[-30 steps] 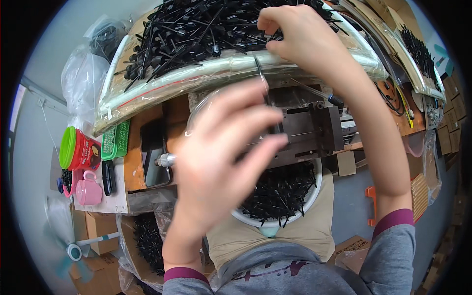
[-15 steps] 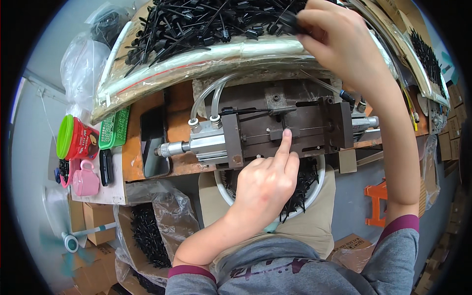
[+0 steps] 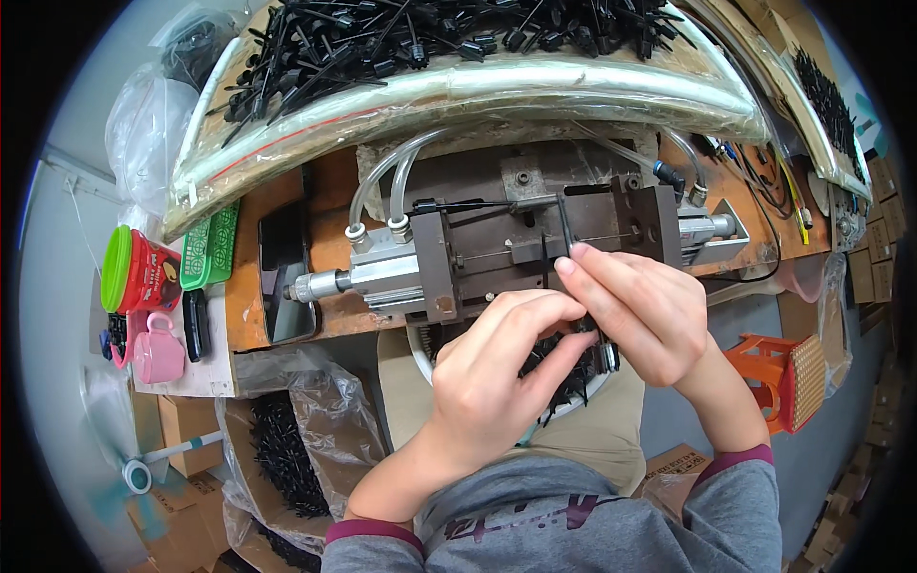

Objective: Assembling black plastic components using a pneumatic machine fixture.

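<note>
Both hands meet in front of a dark metal clamping fixture [image 3: 497, 272]. Between the fingertips of my right hand [image 3: 650, 320] is a thin-stemmed black plastic part [image 3: 565, 218], its stem reaching up over the fixture's middle. My left hand [image 3: 506, 368] is curled, thumb and forefinger closing beside the right fingers; what they pinch is mostly hidden. A dark thicker end [image 3: 608, 356] shows below the right fingers. Another thin black part [image 3: 463, 205] lies across the fixture's upper left.
Behind the fixture, a padded tray rim [image 3: 458, 91] borders a heap of black parts [image 3: 382, 38]. A phone [image 3: 285, 272], pink cup [image 3: 159, 351] and green basket [image 3: 210, 246] are at left. An orange stool [image 3: 778, 382] stands right; a plastic-lined box [image 3: 334, 420] sits lower left.
My right hand has come down from the heap to the fixture, bringing a black part. My left hand has drawn back its pointing forefinger from the fixture and curled beside the right.
</note>
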### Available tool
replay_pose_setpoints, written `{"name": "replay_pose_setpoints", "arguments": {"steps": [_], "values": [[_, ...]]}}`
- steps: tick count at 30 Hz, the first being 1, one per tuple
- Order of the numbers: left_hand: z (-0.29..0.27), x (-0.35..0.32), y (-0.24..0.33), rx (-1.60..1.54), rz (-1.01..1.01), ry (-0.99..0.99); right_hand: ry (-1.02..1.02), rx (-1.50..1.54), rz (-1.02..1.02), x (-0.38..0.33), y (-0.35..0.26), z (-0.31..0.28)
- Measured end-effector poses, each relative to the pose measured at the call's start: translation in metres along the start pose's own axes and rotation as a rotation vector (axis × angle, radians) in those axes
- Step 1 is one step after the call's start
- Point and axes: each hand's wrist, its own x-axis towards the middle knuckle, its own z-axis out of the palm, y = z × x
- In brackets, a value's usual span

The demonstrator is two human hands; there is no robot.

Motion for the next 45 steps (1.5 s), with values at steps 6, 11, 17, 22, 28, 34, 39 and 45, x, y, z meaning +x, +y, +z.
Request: {"name": "replay_pose_setpoints", "arguments": {"steps": [6, 11, 17, 22, 28, 34, 39, 45], "values": [[0.002, -0.009, -0.008, 0.401, 0.084, -0.092, 0.115, 0.153, 0.368, -0.013, 0.006, -0.006], [0.01, -0.01, -0.014, 0.686, 0.116, -0.227, 0.123, 0.462, 0.449, -0.004, -0.002, -0.021], [0.009, 0.002, -0.007, 0.806, 0.102, -0.317, 0.204, 0.675, 0.599, -0.013, -0.011, -0.02], [-0.013, 0.036, 0.005, 0.578, 0.098, -0.36, 0.085, 0.451, 0.519, -0.02, -0.012, -0.031], [-0.036, 0.101, -0.022, 0.868, 0.345, -0.251, 0.007, 0.265, 0.482, -0.021, -0.033, -0.025], [-0.019, 0.117, -0.035, 1.182, 0.209, -0.539, -0.102, 0.299, 0.502, -0.031, -0.038, -0.006], [-0.031, 0.111, -0.046, 1.038, 0.345, -0.451, -0.173, 0.25, 0.474, -0.032, -0.039, 0.001], [-0.037, 0.116, -0.034, 1.066, 0.239, -0.601, -0.181, 0.233, 0.434, -0.025, -0.041, 0.006]]}}
